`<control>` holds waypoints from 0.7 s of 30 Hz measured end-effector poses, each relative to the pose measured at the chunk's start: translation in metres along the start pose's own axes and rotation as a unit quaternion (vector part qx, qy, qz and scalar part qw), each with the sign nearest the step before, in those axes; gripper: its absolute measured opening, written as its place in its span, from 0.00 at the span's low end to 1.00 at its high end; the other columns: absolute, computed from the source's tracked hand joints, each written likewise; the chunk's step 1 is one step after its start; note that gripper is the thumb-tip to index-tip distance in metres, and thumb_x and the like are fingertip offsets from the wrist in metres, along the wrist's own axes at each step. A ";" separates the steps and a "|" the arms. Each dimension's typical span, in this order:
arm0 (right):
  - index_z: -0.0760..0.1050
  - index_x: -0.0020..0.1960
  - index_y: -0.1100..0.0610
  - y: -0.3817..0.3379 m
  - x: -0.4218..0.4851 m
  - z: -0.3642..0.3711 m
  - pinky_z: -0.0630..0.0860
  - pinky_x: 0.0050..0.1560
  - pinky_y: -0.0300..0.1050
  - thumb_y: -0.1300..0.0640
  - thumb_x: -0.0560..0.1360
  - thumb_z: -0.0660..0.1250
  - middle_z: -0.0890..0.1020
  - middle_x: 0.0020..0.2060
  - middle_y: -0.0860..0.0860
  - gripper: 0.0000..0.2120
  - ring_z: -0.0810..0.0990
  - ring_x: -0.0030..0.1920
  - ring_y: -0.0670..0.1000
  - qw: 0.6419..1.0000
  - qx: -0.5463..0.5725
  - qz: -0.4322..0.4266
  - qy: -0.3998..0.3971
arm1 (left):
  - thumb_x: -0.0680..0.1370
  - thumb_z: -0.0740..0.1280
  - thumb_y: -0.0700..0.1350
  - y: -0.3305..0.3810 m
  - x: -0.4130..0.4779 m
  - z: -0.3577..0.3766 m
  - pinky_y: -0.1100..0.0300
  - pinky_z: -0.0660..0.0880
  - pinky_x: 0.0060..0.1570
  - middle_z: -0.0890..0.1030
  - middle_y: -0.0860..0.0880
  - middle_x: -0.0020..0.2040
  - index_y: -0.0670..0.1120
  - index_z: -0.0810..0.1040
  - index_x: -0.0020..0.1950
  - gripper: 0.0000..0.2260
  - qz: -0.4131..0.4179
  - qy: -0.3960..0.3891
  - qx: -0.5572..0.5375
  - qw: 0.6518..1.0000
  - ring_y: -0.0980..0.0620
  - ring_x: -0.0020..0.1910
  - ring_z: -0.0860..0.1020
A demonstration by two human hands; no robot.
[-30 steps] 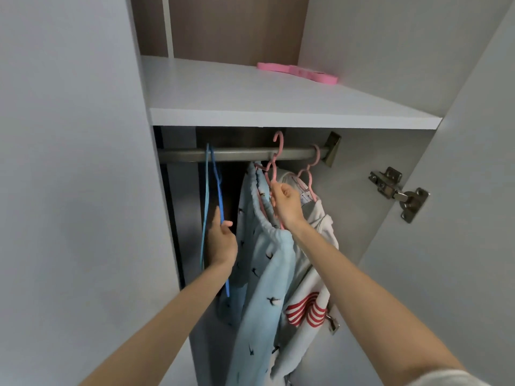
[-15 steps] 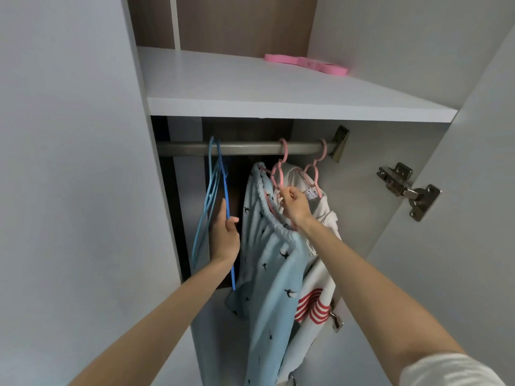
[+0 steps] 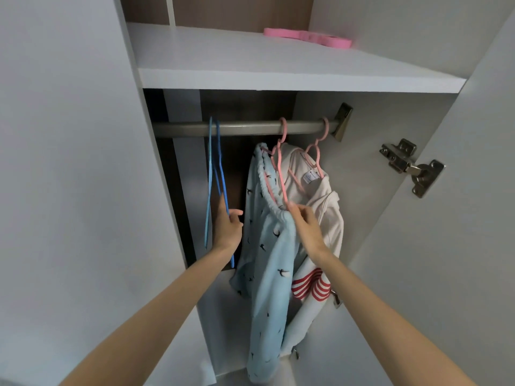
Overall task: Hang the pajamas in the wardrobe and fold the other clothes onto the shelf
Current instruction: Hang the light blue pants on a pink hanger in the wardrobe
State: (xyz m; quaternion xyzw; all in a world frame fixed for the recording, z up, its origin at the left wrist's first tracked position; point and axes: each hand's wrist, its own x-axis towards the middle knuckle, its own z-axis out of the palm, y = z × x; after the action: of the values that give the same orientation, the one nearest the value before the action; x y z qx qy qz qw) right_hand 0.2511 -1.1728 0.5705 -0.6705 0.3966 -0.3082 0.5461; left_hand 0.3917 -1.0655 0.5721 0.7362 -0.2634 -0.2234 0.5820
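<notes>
Light blue pajama pants (image 3: 267, 274) with small dark birds hang by their elastic waistband from a pink hanger (image 3: 280, 162), which is hooked on the grey rod (image 3: 245, 128). My right hand (image 3: 306, 227) pinches the lower end of that hanger at the waistband. Behind it a white pajama top (image 3: 328, 218) with red stripes hangs on a second pink hanger (image 3: 316, 151). My left hand (image 3: 227, 224), fingers straight, touches two empty blue hangers (image 3: 214, 174) at the rod's left.
A white shelf (image 3: 250, 62) lies above the rod, with a pink item (image 3: 306, 37) at its back right. The open wardrobe door with a metal hinge (image 3: 412, 168) stands to the right; a white side panel (image 3: 69, 162) fills the left.
The pink hanger with the blue pants now hangs on the rod. My right hand slid from the hanger's neck down to its lower end. My left hand stays at the blue hangers.
</notes>
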 end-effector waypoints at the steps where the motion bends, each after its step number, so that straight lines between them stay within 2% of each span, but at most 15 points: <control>1: 0.69 0.64 0.55 0.010 -0.009 -0.001 0.68 0.46 0.25 0.40 0.76 0.61 0.76 0.52 0.42 0.24 0.73 0.51 0.36 1.000 0.009 0.010 -0.003 | 0.83 0.53 0.39 -0.002 -0.001 0.001 0.74 0.70 0.39 0.77 0.51 0.51 0.50 0.50 0.78 0.25 -0.004 -0.001 0.001 1.000 0.60 0.39 0.75; 4: 0.62 0.72 0.54 0.041 -0.028 -0.001 0.66 0.47 0.25 0.40 0.75 0.63 0.73 0.52 0.38 0.31 0.72 0.52 0.36 0.999 -0.002 0.040 -0.020 | 0.82 0.54 0.38 -0.007 -0.005 0.005 0.66 0.69 0.49 0.77 0.50 0.53 0.49 0.52 0.77 0.24 -0.020 -0.007 -0.006 1.000 0.55 0.46 0.77; 6: 0.62 0.72 0.50 0.058 -0.038 0.002 0.68 0.43 0.25 0.39 0.72 0.68 0.73 0.55 0.39 0.33 0.73 0.52 0.37 0.996 -0.028 0.061 -0.054 | 0.82 0.55 0.38 -0.012 -0.010 0.006 0.64 0.68 0.52 0.77 0.52 0.51 0.49 0.53 0.77 0.24 -0.034 -0.009 -0.008 0.999 0.53 0.51 0.76; 7: 0.66 0.68 0.46 0.065 -0.042 0.004 0.69 0.41 0.24 0.40 0.70 0.71 0.74 0.55 0.37 0.31 0.74 0.51 0.35 0.994 -0.045 0.066 -0.081 | 0.82 0.55 0.38 -0.015 -0.012 0.007 0.64 0.68 0.51 0.77 0.53 0.50 0.50 0.54 0.77 0.24 -0.038 -0.011 -0.007 0.999 0.54 0.50 0.76; 9: 0.73 0.54 0.39 0.076 -0.047 0.010 0.72 0.39 0.24 0.42 0.66 0.76 0.79 0.48 0.34 0.19 0.78 0.47 0.33 0.982 -0.092 0.063 -0.150 | 0.82 0.56 0.38 -0.020 -0.016 0.006 0.70 0.68 0.44 0.78 0.53 0.48 0.51 0.56 0.76 0.23 -0.043 -0.016 -0.001 0.999 0.56 0.45 0.76; 10: 0.75 0.50 0.39 0.083 -0.049 0.015 0.75 0.42 0.28 0.45 0.66 0.77 0.82 0.46 0.36 0.16 0.80 0.46 0.34 0.974 -0.125 0.058 -0.178 | 0.82 0.56 0.39 -0.022 -0.018 0.005 0.72 0.67 0.40 0.78 0.54 0.48 0.51 0.56 0.76 0.23 -0.046 -0.018 0.001 0.999 0.56 0.43 0.76; 12: 0.78 0.53 0.46 0.098 -0.048 0.025 0.76 0.49 0.39 0.48 0.69 0.75 0.83 0.48 0.43 0.14 0.81 0.48 0.43 0.958 -0.198 0.065 -0.198 | 0.82 0.56 0.39 -0.026 -0.021 0.004 0.72 0.66 0.37 0.78 0.54 0.46 0.51 0.57 0.75 0.23 -0.052 -0.025 0.006 0.998 0.57 0.41 0.76; 13: 0.78 0.52 0.52 0.104 -0.047 0.030 0.75 0.47 0.41 0.47 0.71 0.73 0.83 0.47 0.47 0.13 0.81 0.47 0.47 0.949 -0.232 0.093 -0.193 | 0.82 0.56 0.40 -0.028 -0.022 0.004 0.72 0.65 0.36 0.78 0.55 0.46 0.51 0.57 0.75 0.22 -0.055 -0.030 0.010 0.998 0.58 0.41 0.76; 14: 0.78 0.47 0.55 0.109 -0.045 0.034 0.74 0.43 0.42 0.46 0.73 0.71 0.82 0.41 0.49 0.13 0.80 0.42 0.49 0.939 -0.259 0.136 -0.183 | 0.82 0.56 0.40 -0.029 -0.023 0.003 0.72 0.66 0.36 0.78 0.56 0.45 0.51 0.58 0.75 0.22 -0.060 -0.033 0.013 0.998 0.59 0.40 0.76; 16: 0.71 0.36 0.56 0.116 -0.045 0.039 0.72 0.33 0.42 0.45 0.77 0.65 0.75 0.30 0.50 0.18 0.75 0.32 0.50 0.918 -0.276 0.234 -0.164 | 0.82 0.56 0.40 -0.033 -0.024 0.002 0.72 0.66 0.36 0.77 0.58 0.43 0.51 0.60 0.74 0.21 -0.070 -0.037 0.017 0.997 0.61 0.40 0.76; 18: 0.69 0.37 0.57 0.119 -0.044 0.039 0.74 0.28 0.40 0.49 0.80 0.60 0.73 0.29 0.51 0.16 0.77 0.33 0.53 0.914 -0.239 0.296 -0.144 | 0.82 0.56 0.40 -0.035 -0.025 0.001 0.71 0.66 0.37 0.77 0.60 0.43 0.51 0.61 0.73 0.20 -0.074 -0.039 0.022 0.996 0.62 0.40 0.76; 19: 0.71 0.41 0.59 0.121 -0.043 0.038 0.77 0.31 0.40 0.52 0.81 0.59 0.74 0.32 0.53 0.13 0.79 0.38 0.55 0.920 -0.204 0.308 -0.131 | 0.82 0.56 0.41 -0.036 -0.025 0.001 0.70 0.66 0.37 0.77 0.60 0.43 0.51 0.62 0.73 0.19 -0.076 -0.038 0.023 0.996 0.62 0.40 0.76; 21: 0.73 0.52 0.62 0.126 -0.041 0.034 0.81 0.49 0.50 0.60 0.80 0.60 0.78 0.41 0.57 0.06 0.79 0.45 0.57 0.942 -0.120 0.301 -0.092 | 0.82 0.56 0.41 -0.037 -0.024 0.001 0.71 0.65 0.37 0.78 0.60 0.43 0.52 0.63 0.72 0.18 -0.078 -0.036 0.022 0.996 0.62 0.40 0.76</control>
State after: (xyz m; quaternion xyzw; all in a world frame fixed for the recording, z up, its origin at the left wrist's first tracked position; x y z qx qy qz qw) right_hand 0.2348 -1.1324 0.4406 -0.6058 0.5621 -0.0164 0.5628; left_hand 0.3777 -1.0434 0.5363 0.7588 -0.2308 -0.2888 0.5363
